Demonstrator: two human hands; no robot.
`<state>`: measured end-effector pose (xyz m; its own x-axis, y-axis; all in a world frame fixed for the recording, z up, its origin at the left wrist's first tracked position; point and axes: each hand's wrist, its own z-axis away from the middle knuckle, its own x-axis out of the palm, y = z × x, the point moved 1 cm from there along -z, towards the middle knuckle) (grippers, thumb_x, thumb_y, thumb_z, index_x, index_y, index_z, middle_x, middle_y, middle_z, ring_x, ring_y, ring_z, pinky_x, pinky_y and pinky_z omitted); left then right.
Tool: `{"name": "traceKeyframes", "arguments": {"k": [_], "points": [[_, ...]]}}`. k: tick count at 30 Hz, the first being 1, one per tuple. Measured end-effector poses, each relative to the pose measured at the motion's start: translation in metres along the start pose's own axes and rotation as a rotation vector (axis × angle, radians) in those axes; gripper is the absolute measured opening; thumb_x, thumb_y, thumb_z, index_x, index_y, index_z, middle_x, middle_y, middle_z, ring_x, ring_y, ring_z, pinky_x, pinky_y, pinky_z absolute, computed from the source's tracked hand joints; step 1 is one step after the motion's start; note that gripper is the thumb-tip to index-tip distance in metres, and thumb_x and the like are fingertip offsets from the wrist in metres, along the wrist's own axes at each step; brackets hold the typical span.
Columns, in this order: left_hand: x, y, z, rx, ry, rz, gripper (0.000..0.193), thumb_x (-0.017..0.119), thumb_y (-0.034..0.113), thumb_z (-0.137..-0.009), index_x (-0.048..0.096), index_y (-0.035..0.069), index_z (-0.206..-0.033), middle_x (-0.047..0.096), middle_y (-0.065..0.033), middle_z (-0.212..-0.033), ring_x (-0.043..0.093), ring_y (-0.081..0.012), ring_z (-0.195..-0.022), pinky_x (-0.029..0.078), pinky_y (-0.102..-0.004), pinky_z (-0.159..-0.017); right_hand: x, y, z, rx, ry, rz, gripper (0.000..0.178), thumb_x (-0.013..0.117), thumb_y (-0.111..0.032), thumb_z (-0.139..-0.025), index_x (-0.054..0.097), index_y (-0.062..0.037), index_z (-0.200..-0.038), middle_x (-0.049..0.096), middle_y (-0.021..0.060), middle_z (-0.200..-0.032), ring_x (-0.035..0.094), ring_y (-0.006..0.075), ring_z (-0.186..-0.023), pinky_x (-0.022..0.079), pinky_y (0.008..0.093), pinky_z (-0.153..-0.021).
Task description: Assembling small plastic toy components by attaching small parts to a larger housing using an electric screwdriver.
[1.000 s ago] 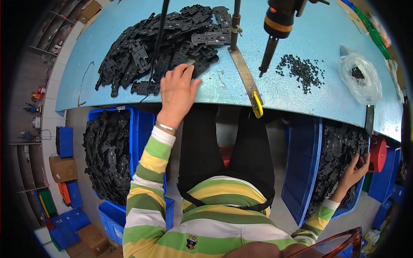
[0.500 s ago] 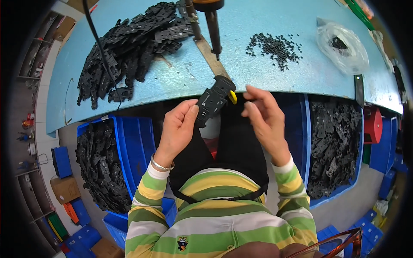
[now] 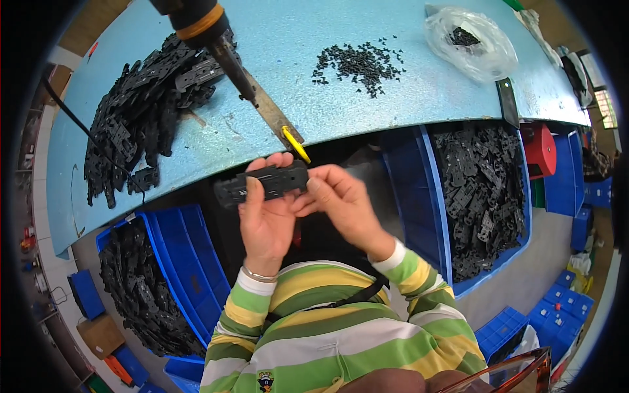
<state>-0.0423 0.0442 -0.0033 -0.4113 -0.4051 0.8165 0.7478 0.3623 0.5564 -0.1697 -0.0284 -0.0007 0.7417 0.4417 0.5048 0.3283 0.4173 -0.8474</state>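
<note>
My left hand (image 3: 267, 226) grips a long black plastic part (image 3: 275, 181) with slots and small white markings, the thumb lying across its face. My right hand (image 3: 341, 203) is at the part's right end, thumb and fingertips pinched on it; whether a small piece sits between those fingertips is hidden. Just beyond the part, a metal strip (image 3: 265, 108) reaches over the table's front edge, with a yellow piece (image 3: 297, 144) at its end. Over the strip hangs a dark tool with an orange band (image 3: 200, 25) and a slim pointed tip.
The blue table (image 3: 255, 49) bears a heap of black plastic parts (image 3: 151, 98), scattered tiny black pieces (image 3: 360, 65) and a clear plastic bag (image 3: 468, 56). Blue bins of black parts stand below, one left (image 3: 180, 262) and one right (image 3: 419, 196). A black cable (image 3: 82, 121) hangs at left.
The view has swung, so the table items appear further left. My left hand has turned the part from slanting to nearly level, away from the yellow piece. My right hand has closed onto its right end.
</note>
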Motion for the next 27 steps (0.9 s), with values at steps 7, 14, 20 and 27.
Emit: {"name": "traceKeyframes", "arguments": {"k": [7, 14, 20, 27], "points": [[-0.018, 0.016, -0.003, -0.133, -0.114, -0.299, 0.022, 0.051, 0.022, -0.104, 0.059, 0.003, -0.112, 0.065, -0.011, -0.102, 0.068, -0.0239, -0.098, 0.058, -0.0393, -0.085, -0.097, -0.082, -0.07, -0.899, 0.407, 1.334, 0.009, 0.068, -0.004, -0.087, 0.071, -0.0072, -0.094, 0.064, 0.007, -0.081, 0.064, 0.0215, -0.065, 0.05, 0.031, -0.059], [-0.024, 0.003, 0.007, -0.261, -0.083, -0.429, 0.019, 0.055, 0.02, -0.103, 0.061, 0.003, -0.106, 0.065, -0.009, -0.098, 0.068, -0.0172, -0.083, 0.06, -0.0317, -0.069, -0.11, -0.09, -0.094, -0.811, 0.258, 1.504, 0.008, 0.068, -0.009, -0.088, 0.072, -0.0088, -0.095, 0.066, 0.0058, -0.088, 0.064, 0.0209, -0.07, 0.051, 0.0314, -0.062], [-0.024, 0.001, 0.012, -0.289, -0.054, -0.449, 0.018, 0.056, 0.02, -0.103, 0.062, 0.003, -0.106, 0.065, -0.008, -0.096, 0.065, -0.015, -0.08, 0.058, -0.0302, -0.07, -0.12, -0.098, -0.095, -0.713, 0.173, 1.581, 0.009, 0.067, -0.008, -0.09, 0.072, -0.0067, -0.097, 0.066, 0.007, -0.093, 0.065, 0.0224, -0.075, 0.051, 0.0323, -0.066], [-0.022, -0.003, 0.016, -0.317, -0.047, -0.441, 0.017, 0.057, 0.018, -0.102, 0.062, 0.003, -0.106, 0.064, -0.0072, -0.095, 0.063, -0.0137, -0.078, 0.056, -0.0297, -0.07, -0.119, -0.109, -0.094, -0.675, 0.008, 1.474, 0.006, 0.065, -0.005, -0.091, 0.069, -0.0021, -0.094, 0.064, 0.0111, -0.094, 0.065, 0.0281, -0.08, 0.052, 0.0343, -0.069]]}}
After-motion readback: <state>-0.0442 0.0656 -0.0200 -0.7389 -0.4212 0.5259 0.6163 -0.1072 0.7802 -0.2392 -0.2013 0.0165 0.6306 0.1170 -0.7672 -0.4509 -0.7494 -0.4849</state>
